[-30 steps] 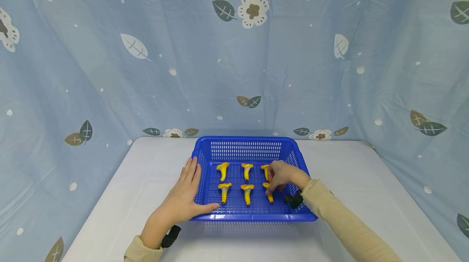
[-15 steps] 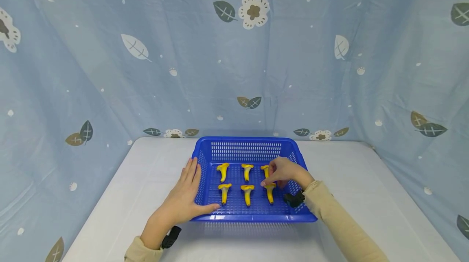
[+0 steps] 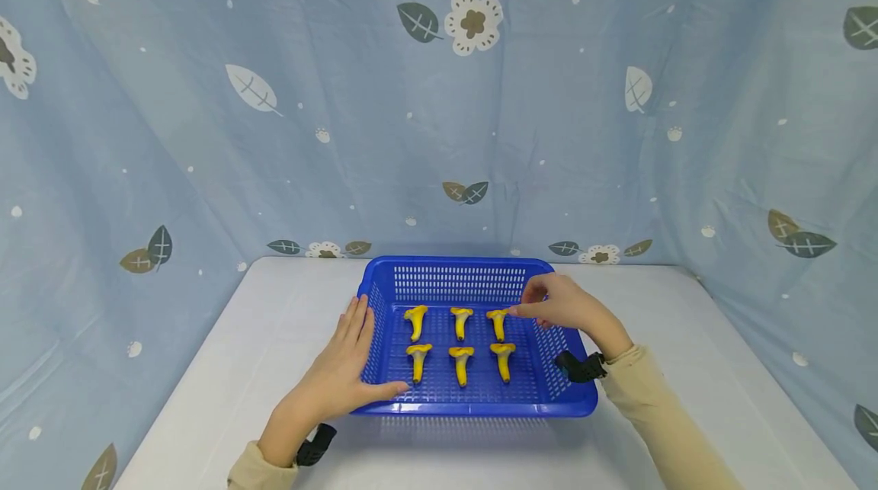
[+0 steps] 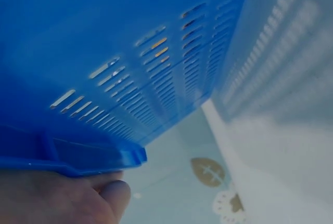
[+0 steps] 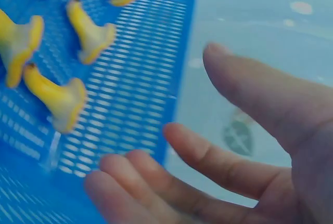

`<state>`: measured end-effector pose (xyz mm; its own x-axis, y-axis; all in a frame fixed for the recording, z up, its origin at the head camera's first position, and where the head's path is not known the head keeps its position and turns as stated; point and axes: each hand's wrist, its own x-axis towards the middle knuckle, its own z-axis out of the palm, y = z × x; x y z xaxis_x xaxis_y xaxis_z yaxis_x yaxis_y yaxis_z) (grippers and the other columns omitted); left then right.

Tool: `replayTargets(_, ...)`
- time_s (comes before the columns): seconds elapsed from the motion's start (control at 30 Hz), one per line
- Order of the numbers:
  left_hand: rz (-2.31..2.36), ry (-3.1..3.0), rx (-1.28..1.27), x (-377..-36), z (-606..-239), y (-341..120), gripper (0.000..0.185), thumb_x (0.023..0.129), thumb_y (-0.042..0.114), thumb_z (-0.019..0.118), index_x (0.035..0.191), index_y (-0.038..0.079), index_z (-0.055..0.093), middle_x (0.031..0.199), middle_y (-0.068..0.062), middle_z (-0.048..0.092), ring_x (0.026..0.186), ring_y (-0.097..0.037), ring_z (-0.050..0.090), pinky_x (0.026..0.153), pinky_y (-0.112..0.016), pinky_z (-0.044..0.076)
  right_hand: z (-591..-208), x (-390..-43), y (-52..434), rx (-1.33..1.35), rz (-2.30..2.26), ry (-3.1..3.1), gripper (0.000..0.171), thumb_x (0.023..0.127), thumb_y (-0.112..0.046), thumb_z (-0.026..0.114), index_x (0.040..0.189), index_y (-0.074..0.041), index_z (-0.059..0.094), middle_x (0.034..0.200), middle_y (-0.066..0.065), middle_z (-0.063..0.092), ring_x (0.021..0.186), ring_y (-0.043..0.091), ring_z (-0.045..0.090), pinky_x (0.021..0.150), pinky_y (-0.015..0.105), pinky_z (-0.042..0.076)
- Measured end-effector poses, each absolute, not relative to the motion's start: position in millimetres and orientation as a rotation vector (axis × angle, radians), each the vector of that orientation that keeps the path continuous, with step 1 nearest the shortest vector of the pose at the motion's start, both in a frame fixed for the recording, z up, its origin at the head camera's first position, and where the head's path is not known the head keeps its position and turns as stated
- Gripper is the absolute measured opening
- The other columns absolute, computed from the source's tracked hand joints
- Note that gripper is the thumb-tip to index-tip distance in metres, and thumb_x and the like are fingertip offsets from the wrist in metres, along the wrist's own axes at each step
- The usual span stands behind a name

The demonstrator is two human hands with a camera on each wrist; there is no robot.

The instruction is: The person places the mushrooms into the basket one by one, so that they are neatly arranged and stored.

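Several yellow mushrooms with flared caps lie in two rows in a blue basket [image 3: 473, 408], caps toward its far side. In the head view my left hand [image 3: 334, 377] rests on the basket's left rim, its fingers straight and the thumb pointing along the near side. The left wrist view has that hand [image 4: 62, 198] against the rim, mostly cut off. Above the basket's right side, my right hand [image 3: 562, 302] holds nothing, its fingers loosely bent. Its thumb tip appears close to the far right mushroom [image 3: 498, 325]; nearer to me lies the near right mushroom [image 3: 504, 362].
A white-covered table [image 3: 645, 307] carries the basket, with surface showing on both sides. Behind it hangs a blue curtain [image 3: 343, 132] printed with leaves and flowers. A black wrist camera [image 3: 579, 366] sits on the right wrist, over the basket's right edge.
My right hand has let go of the near right mushroom and drawn back up and to the right. The mushrooms stay in their two rows. The left hand has hardly moved.
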<state>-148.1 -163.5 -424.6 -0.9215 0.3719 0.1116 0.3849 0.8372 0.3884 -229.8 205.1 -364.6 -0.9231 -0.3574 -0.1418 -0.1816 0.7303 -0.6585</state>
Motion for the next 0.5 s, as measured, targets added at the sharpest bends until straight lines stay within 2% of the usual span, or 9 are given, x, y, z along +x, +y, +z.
replayTargets(0.13, -0.731, -2.981, -0.618, -148.2, -423.6, -166.5, 0.121, 0.081, 0.075, 0.06, 0.155, -0.008, 0.011, 0.164, -0.022, -0.005, 0.15, -0.037, -0.01, 0.116, -0.059, 0.014, -347.1, -215.4, 219.0, -0.501, -1.007, 2.867, 0.025, 0.09, -0.03, 0.074, 0.092, -0.007, 0.067, 0.086, 0.005, 0.065, 0.075, 0.023, 0.063, 0.066, 0.037, 0.056)
replayTargets(0.33, -0.914, -2.957, -0.636, -151.5, -421.7, -172.5, 0.106, 0.091, 0.061, 0.059, 0.155, -0.007, 0.009, 0.164, -0.021, -0.005, 0.15, -0.037, -0.009, 0.116, -0.061, 0.011, -335.1, -193.8, 241.2, -0.61, -1.17, 3.166, 0.016, 0.093, -0.02, 0.072, 0.1, -0.007, 0.068, 0.097, 0.006, 0.068, 0.09, 0.024, 0.066, 0.08, 0.045, 0.058)
replayTargets(0.43, -0.967, -2.952, -0.631, -152.5, -420.3, -176.9, 0.103, 0.093, 0.061, 0.056, 0.156, -0.005, 0.008, 0.165, -0.018, -0.003, 0.15, -0.036, -0.007, 0.116, -0.06, 0.011, -336.1, -186.1, 250.8, -0.713, -1.247, 3.3, 0.014, 0.09, -0.009, 0.073, 0.103, -0.005, 0.068, 0.098, 0.006, 0.067, 0.091, 0.018, 0.063, 0.087, 0.026, 0.055)
replayTargets(0.5, -0.986, -2.95, -0.637, -152.6, -420.1, -179.9, 0.103, 0.093, 0.061, 0.056, 0.157, -0.004, 0.008, 0.165, -0.017, -0.002, 0.151, -0.034, -0.006, 0.116, -0.06, 0.012, -337.9, -182.4, 256.7, -0.794, -1.294, 3.363, 0.02, 0.085, -0.001, 0.075, 0.104, -0.004, 0.069, 0.099, 0.006, 0.068, 0.092, 0.013, 0.062, 0.089, 0.014, 0.048)
